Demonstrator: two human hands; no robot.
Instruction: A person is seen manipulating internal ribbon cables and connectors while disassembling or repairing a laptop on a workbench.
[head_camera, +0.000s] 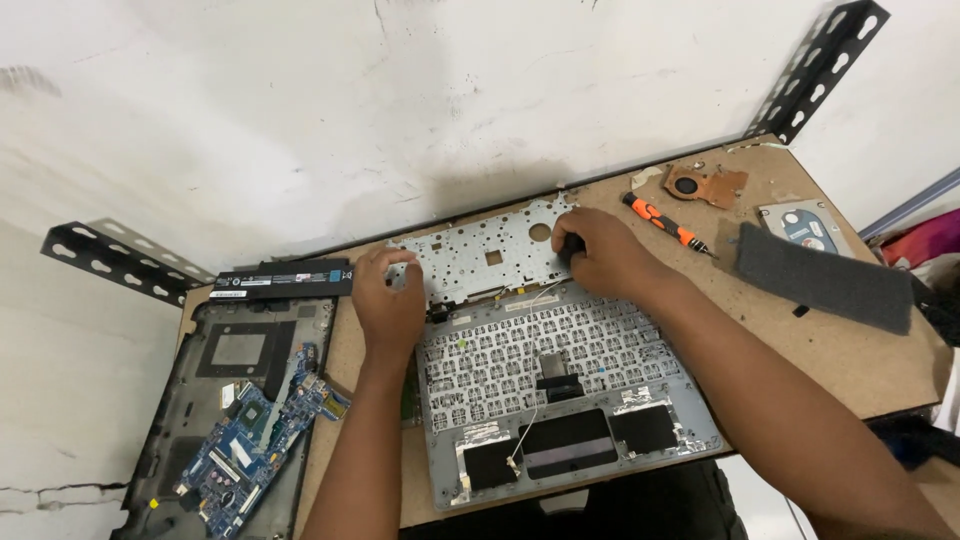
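A grey laptop palmrest shell (560, 390) lies upside down on the wooden bench, its keyboard back exposed. A perforated metal backing plate (490, 255) rests tilted along the shell's far edge. My left hand (388, 305) grips the plate's left end. My right hand (600, 250) is closed around a dark tool handle and presses it onto the plate's right end; the tool's tip is hidden.
A black laptop base holding a blue motherboard (255, 435) lies at the left, a black battery (285, 278) behind it. An orange-and-black screwdriver (665, 225), a copper heatsink (705, 185), a hard drive (808, 228) and a grey foam pad (825, 275) sit at the right. Black shelf brackets (815, 70) frame the corners.
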